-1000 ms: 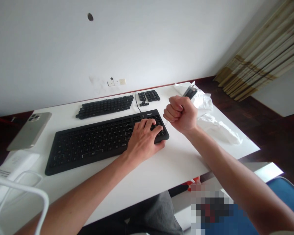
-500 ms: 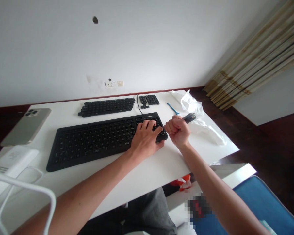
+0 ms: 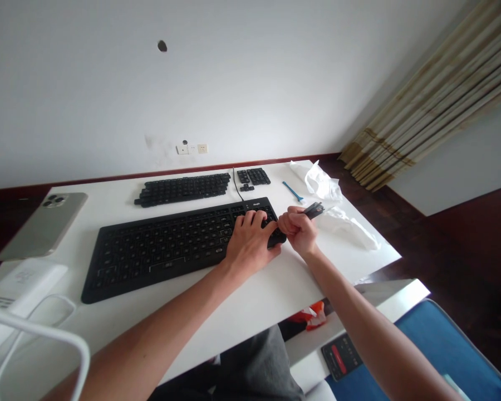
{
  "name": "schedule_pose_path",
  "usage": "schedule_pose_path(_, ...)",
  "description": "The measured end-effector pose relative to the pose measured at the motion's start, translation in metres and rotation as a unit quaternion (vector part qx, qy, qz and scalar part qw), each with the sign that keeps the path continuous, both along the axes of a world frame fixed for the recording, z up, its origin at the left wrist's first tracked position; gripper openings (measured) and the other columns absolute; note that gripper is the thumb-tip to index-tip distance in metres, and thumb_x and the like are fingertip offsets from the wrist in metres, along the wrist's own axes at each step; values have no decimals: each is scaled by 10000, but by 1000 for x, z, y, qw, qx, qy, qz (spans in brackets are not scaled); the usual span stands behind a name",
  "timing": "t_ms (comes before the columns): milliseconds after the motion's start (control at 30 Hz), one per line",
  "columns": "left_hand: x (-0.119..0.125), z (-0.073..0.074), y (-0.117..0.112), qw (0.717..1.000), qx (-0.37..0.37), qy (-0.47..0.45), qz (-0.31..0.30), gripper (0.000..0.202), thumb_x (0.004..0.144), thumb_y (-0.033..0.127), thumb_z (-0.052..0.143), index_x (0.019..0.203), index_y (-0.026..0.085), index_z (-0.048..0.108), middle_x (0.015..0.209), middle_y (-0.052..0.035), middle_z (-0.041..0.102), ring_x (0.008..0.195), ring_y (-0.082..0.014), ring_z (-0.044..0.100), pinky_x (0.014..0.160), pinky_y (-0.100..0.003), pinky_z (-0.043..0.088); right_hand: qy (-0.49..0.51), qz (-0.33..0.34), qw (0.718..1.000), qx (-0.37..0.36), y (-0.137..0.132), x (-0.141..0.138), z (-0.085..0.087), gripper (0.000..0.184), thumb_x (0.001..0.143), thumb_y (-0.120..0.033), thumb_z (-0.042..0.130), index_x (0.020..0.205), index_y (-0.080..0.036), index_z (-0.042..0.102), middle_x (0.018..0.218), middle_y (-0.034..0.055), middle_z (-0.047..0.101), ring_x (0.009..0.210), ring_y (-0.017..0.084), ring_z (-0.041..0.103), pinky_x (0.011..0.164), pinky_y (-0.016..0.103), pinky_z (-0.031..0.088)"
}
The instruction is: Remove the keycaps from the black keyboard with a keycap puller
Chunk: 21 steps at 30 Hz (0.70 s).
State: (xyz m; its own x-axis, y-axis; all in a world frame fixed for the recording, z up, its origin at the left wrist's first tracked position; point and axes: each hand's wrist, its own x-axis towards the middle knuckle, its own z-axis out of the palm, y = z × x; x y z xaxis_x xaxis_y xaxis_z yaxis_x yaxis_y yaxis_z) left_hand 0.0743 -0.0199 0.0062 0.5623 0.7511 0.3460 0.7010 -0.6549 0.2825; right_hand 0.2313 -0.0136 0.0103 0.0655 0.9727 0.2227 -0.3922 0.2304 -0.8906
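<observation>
A long black keyboard (image 3: 162, 248) lies on the white table, its keycaps seemingly off and small switch posts showing. My left hand (image 3: 248, 239) holds down its right end, fingers bent over the number pad and thumb by the near edge. Beside it, my right hand (image 3: 298, 228) is closed in a fist around a dark tool with a metal end (image 3: 314, 210), which sticks out past the little-finger side. The tool's other end is hidden near the keyboard's right edge. Behind the keyboard, black keycaps (image 3: 183, 188) lie in rows, with smaller groups of keycaps (image 3: 258, 176) farther right.
A blue plastic pry tool (image 3: 293, 191) and crumpled white wrapping (image 3: 321, 181) lie at the right. On the left are a phone (image 3: 44, 225), a white box (image 3: 20, 287) and a white cable (image 3: 73, 334). A second phone (image 3: 341, 356) rests below the table by a blue seat (image 3: 442, 345).
The view has tilted slightly upward. My right fist has come closer to my left hand and the keyboard's right edge, still gripping the tool. My left hand stays on the keyboard.
</observation>
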Motion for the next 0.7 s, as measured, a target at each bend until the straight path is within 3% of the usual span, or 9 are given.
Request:
schedule_pose_path(233, 0, 0, 0, 1000, 2, -2, 0, 370, 872, 426, 770, 1195, 265, 691, 1254, -99, 611, 1179, -326, 529, 964, -481, 456, -23, -2, 1000, 2, 2, 2, -1, 426, 801, -254, 623, 538, -240, 288, 457, -76, 234, 403, 84, 204, 425, 283, 157)
schedule_pose_path(333, -1, 0, -1, 1000, 6, -1, 0, 379, 878, 437, 766, 1204, 257, 696, 1271, -107, 606, 1190, -329, 524, 975, -484, 457, -49, -114, 991, 49, 3, 7, -3, 435, 844, -277, 619, 580, -249, 274, 485, -86, 214, 419, 88, 183, 432, 278, 168)
schedule_pose_path(400, -1, 0, 0, 1000, 8, -1, -1, 384, 885, 444, 758, 1212, 250, 698, 1280, -110, 604, 1195, -328, 521, 982, -484, 458, -116, -242, 960, 81, 4, 11, -5, 418, 890, -305, 618, 611, -255, 311, 511, -80, 261, 444, 100, 231, 451, 280, 212)
schedule_pose_path(467, -1, 0, 0, 1000, 9, -1, -3, 390, 890, 452, 752, 1217, 246, 699, 1282, -110, 605, 1198, -327, 520, 987, -484, 460, -227, -336, 911, 81, 5, 14, -7, 318, 915, -324, 612, 677, -252, 413, 563, -59, 372, 496, 121, 331, 492, 288, 294)
schedule_pose_path(567, -1, 1, -1, 1000, 10, -3, 0, 408, 884, 461, 758, 1224, 242, 700, 1288, -111, 609, 1201, -323, 518, 1001, -485, 459, -380, -366, 848, 52, 9, 16, -10, 97, 907, -311, 610, 907, -236, 548, 755, -9, 572, 650, 163, 504, 634, 319, 427)
schedule_pose_path(700, -2, 1, -2, 1000, 16, -3, 2, 386, 886, 460, 757, 1198, 240, 701, 1281, -101, 613, 1176, -313, 528, 983, -480, 464, -463, -366, 807, 15, 16, 19, -13, 178, 901, -299, 596, 1061, -230, 560, 935, 50, 673, 802, 226, 600, 765, 384, 471)
